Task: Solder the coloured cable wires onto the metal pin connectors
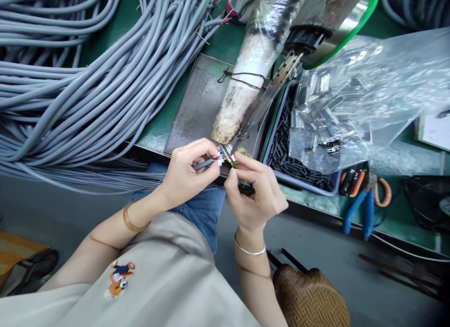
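Note:
My left hand (191,170) is closed around the end of a grey cable (204,164), thumb and fingers pinched near its stripped tip. Thin coloured wires fan out from that tip to a small metal connector (227,152) with a row of contacts. My right hand (256,191) is closed in a pinch at the connector's right side, on what looks like a thin yellowish wire (234,166). Its fingertips partly hide the connector's right end. Just above the connector, a slim metal soldering iron (260,104) slants down, alongside a wrapped white tube (242,78).
Bundled grey cables (101,88) cover the left of the green bench. A dark metal plate (195,104) lies under the tube. To the right are a blue bin (332,189) of small black sleeves, a plastic bag (351,92) of metal connectors, and blue-handled pliers (367,214).

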Motion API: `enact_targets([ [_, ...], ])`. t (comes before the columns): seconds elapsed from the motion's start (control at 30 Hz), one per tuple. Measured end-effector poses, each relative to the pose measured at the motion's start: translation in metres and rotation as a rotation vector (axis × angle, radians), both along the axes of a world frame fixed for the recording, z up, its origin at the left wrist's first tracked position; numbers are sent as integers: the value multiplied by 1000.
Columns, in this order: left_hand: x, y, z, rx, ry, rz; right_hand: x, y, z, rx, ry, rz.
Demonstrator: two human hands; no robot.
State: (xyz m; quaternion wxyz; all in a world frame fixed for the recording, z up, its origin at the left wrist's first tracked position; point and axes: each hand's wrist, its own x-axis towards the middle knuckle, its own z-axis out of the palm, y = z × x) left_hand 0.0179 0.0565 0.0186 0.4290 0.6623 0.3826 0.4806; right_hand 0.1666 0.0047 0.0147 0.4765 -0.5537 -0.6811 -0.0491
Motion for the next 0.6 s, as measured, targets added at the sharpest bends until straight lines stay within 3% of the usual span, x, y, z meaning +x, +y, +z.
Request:
enact_targets([
  [0.1,-1,-3,2,-100,2,-12,2,-4,-4,5,8,12],
  [0.2,-3,-4,8,-339,-89,-74,7,-8,-11,44,99,65],
  [0.37,-13,-3,20,-767,-314,-400,12,-16,-20,33,101,169],
  [0.47,-17,-6,23,-782,-355,-448,7,-21,-15,1,143,163],
  [0.6,-20,-17,19,-573,-420,-376,-1,-24,1,-217,458,100],
])
